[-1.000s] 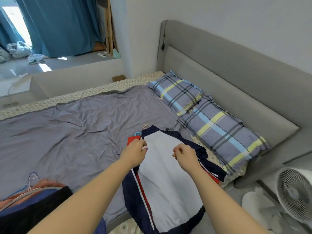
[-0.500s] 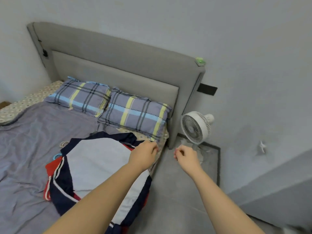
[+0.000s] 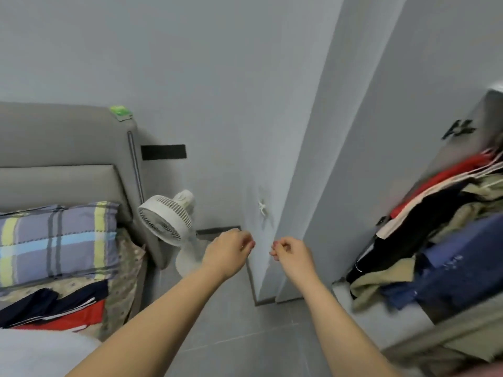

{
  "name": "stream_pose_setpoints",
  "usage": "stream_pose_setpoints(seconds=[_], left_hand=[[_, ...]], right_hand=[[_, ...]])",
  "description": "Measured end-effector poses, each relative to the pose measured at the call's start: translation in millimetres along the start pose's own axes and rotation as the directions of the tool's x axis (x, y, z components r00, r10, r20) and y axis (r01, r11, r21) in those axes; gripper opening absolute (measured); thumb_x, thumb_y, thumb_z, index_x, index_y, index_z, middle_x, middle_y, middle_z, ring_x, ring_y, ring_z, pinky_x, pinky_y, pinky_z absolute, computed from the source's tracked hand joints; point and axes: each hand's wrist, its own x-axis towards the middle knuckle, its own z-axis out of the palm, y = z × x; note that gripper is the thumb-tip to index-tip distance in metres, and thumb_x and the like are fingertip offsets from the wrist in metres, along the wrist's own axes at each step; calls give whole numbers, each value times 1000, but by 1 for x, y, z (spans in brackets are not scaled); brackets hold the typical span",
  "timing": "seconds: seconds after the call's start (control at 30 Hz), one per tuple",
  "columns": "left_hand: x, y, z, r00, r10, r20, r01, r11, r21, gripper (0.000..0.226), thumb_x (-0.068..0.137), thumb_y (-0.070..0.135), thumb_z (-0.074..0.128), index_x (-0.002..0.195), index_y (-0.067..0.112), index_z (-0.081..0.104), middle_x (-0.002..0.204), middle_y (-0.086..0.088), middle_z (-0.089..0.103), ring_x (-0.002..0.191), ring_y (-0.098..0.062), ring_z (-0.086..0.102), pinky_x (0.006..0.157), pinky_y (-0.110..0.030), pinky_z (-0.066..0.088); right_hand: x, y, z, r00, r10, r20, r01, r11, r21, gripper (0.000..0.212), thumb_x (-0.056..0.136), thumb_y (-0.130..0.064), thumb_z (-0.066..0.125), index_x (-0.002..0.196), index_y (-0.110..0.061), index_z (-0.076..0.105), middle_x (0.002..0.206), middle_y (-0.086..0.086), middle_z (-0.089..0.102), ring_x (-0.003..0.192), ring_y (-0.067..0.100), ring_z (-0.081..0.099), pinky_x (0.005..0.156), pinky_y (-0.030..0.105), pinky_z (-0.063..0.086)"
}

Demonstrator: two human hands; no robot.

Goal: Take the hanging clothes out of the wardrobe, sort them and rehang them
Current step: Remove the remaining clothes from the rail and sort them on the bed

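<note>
While both arms stretch out over the floor, the hands are close together, left hand [image 3: 228, 251] and right hand [image 3: 293, 254] each curled, gripping nothing. Hanging clothes [image 3: 435, 240] crowd the wardrobe [image 3: 451, 161] at right; a navy, white and red jacket [image 3: 57, 308] lies on the bed [image 3: 68, 137], near left.

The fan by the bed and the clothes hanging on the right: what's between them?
Head view: the left hand and right hand, both empty, before a jutting grey wall corner.

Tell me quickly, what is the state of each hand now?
Left hand: closed, holding nothing visible.
Right hand: closed, holding nothing visible.
</note>
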Motion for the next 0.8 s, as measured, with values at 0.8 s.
stream_pose_setpoints(seconds=[0.8], left_hand=[[206, 292, 136, 656, 699, 285, -679, 711, -180, 32, 99, 33, 46, 68, 27, 47, 65, 7, 50, 66, -18, 53, 55, -29, 41]], right_hand=[[32, 131, -242, 575, 354, -738, -263, 934, 243, 20, 94, -17, 56, 77, -15, 66, 76, 0, 69, 75, 11, 64, 67, 22, 47]])
